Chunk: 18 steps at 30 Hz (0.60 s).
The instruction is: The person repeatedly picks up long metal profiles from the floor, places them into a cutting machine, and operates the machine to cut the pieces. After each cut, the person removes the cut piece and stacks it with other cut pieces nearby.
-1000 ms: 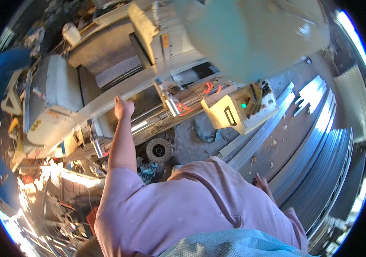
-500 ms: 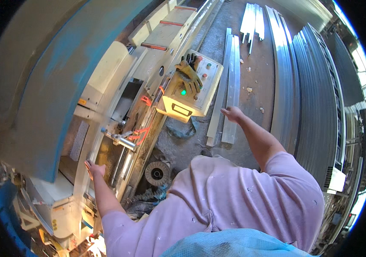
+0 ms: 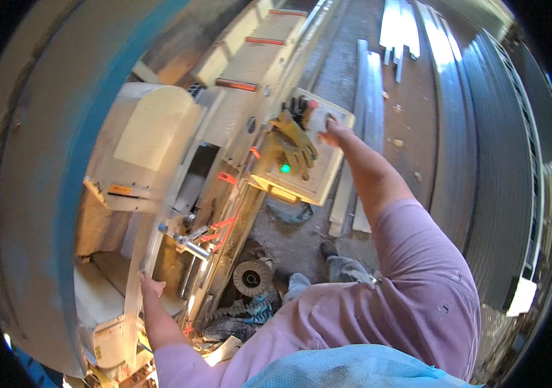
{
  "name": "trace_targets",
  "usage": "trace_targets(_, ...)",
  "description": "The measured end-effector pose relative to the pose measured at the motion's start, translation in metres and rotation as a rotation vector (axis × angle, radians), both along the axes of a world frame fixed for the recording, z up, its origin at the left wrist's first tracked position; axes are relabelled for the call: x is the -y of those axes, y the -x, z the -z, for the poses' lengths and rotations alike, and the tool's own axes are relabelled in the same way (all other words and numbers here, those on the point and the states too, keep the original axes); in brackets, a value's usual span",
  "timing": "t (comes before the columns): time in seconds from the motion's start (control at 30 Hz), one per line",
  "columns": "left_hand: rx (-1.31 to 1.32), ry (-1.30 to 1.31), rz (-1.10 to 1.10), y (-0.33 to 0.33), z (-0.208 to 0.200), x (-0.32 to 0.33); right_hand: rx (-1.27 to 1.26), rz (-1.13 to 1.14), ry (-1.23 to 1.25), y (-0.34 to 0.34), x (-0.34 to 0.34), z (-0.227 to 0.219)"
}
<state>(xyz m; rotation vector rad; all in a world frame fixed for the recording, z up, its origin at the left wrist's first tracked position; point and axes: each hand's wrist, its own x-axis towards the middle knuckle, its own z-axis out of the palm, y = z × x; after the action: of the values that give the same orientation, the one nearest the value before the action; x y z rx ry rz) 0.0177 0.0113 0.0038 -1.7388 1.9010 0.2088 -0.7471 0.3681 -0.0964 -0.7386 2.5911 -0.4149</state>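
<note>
My right hand [image 3: 335, 132] reaches over the cream control box [image 3: 320, 184], its fingers apart on the button panel and nothing held in them. Which button they touch is hidden. Beside it on the box lie yellow-and-black work gloves [image 3: 297, 139], close to a lit green button [image 3: 285, 169]. At the lower left, my left hand [image 3: 152, 284] is at the edge of a long pale strip [image 3: 135, 304] along the machine. Its fingers close over that edge, with the thumb on the near side. A metal clamp-like fitting [image 3: 189, 246] sits just ahead of this hand.
The cream machine bed [image 3: 250, 64] runs away from me, with red-orange strips across it. A large curved grey-blue panel [image 3: 37, 161] fills the left side. Long metal profiles [image 3: 371, 97] lie on the floor, and stacked sheets [image 3: 499, 161] stand at right. A round disc [image 3: 252, 278] lies near my feet.
My right hand has moved from above the floor profiles up and left onto the control box panel. My left hand remains at the strip's edge. The whole view has shifted.
</note>
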Motion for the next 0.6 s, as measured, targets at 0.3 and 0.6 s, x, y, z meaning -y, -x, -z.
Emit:
trace_targets(0.3, 0.047, 0.002, -0.006, -0.007, 0.015, 0.009, -0.01, -0.125, -0.158, 0.026, 0.0, 0.016)
trace_targets(0.6, 0.116, -0.06, -0.08, 0.018, -0.034, -0.015, -0.138, -0.41, -0.312, 0.059, 0.009, 0.024)
